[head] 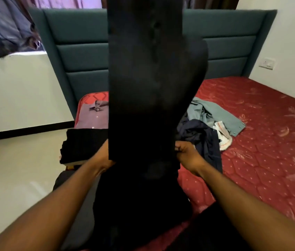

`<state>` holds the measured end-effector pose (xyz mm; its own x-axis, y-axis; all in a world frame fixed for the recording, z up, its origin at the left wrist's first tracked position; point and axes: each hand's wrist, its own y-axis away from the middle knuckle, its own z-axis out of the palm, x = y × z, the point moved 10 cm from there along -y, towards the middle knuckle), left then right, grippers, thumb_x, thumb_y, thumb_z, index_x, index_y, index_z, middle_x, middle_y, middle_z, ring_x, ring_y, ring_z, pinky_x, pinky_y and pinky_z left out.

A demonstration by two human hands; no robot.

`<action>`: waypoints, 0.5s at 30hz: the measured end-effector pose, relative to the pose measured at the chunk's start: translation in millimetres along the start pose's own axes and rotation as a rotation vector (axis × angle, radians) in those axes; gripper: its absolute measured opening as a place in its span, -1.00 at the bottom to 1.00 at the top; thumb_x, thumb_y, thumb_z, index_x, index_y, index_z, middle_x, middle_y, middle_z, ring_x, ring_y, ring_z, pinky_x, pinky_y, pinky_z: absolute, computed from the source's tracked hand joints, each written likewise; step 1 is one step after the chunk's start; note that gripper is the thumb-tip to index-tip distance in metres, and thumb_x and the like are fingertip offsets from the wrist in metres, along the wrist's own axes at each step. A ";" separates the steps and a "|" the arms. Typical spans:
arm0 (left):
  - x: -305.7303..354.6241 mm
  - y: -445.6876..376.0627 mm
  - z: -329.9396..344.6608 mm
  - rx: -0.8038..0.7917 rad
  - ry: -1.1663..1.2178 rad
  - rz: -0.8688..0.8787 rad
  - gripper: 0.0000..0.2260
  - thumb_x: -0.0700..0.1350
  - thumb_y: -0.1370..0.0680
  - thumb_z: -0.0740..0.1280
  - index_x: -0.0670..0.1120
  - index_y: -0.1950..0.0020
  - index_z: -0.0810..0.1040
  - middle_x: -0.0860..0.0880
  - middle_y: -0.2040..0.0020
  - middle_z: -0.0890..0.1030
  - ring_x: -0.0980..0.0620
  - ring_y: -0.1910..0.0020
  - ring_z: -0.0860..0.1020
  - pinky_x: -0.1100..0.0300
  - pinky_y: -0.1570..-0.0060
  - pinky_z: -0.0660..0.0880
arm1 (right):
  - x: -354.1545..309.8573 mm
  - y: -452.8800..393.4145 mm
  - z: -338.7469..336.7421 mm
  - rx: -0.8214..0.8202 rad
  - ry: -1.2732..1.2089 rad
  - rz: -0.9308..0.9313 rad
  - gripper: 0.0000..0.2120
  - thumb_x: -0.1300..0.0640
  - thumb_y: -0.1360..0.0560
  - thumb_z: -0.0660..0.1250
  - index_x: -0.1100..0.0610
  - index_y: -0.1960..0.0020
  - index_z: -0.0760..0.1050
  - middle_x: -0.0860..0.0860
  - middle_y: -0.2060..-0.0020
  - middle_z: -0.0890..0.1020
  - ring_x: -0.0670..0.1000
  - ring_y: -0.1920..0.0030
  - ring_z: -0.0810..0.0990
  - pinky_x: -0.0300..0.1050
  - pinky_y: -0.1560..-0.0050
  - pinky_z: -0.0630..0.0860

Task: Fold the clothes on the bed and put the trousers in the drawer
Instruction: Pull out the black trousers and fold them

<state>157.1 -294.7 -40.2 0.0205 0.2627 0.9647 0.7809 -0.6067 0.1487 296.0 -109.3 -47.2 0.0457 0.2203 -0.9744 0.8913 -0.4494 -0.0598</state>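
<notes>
Bedside | black trousers [148, 78] held up over the bed [262, 151] | left hand [105, 156] grips one edge, fingers hidden; right hand [184, 153] pinches the other | risk: loose grip lets cloth slump onto the unfolded clothes pile [206, 124]

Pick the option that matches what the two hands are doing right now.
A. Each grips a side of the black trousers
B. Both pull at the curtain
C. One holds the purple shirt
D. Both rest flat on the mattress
A: the left hand and right hand each grip an edge of the black trousers, which stretch up in front of the camera above the red mattress.
</notes>
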 end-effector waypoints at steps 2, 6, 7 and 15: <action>-25.4 -9.8 -7.3 0.142 0.056 -0.035 -0.76 -0.36 -0.61 0.19 -0.12 0.18 0.49 -0.04 0.30 0.53 0.14 0.36 0.56 0.37 0.29 0.51 | 8.8 -1.0 -8.5 0.134 0.004 0.081 -0.65 0.54 -0.52 0.11 0.23 0.01 0.58 -0.04 0.19 0.58 -0.25 0.22 0.57 -0.17 -0.03 0.57; -16.1 -27.4 -15.3 0.172 -0.003 0.143 -0.81 -0.39 -0.55 0.29 -0.16 -0.04 0.61 0.10 0.26 0.69 0.27 0.25 0.62 0.26 0.11 0.55 | -4.3 -9.5 -18.4 0.291 -0.028 0.040 -0.56 0.56 -0.50 0.12 0.10 0.35 0.44 -0.07 0.41 0.54 -0.21 0.38 0.48 -0.12 0.17 0.47; -3.8 -28.3 -20.0 0.207 -0.054 0.219 -0.76 -0.46 -0.47 0.34 -0.19 -0.01 0.64 0.07 0.22 0.69 0.26 0.22 0.62 0.29 0.08 0.53 | -9.6 -13.7 -19.7 0.323 0.006 -0.004 -0.58 0.61 -0.42 0.13 0.16 0.29 0.54 -0.02 0.34 0.61 -0.24 0.33 0.54 -0.12 0.12 0.50; 38.1 -32.6 -42.9 0.444 -0.023 0.454 -0.57 -0.48 -0.41 0.16 0.02 0.32 0.59 -0.12 0.19 0.55 0.04 0.16 0.52 0.12 -0.09 0.47 | 0.4 -32.2 -35.2 0.501 0.033 -0.017 -0.85 0.24 -0.45 0.42 0.02 0.05 0.66 0.22 0.18 0.62 0.08 0.22 0.58 0.13 0.08 0.54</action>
<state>105.6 -297.1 1.0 0.4200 0.0719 0.9047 0.8757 -0.2937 -0.3832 283.2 -64.3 -38.0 0.0547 0.2546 -0.9655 0.5667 -0.8041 -0.1799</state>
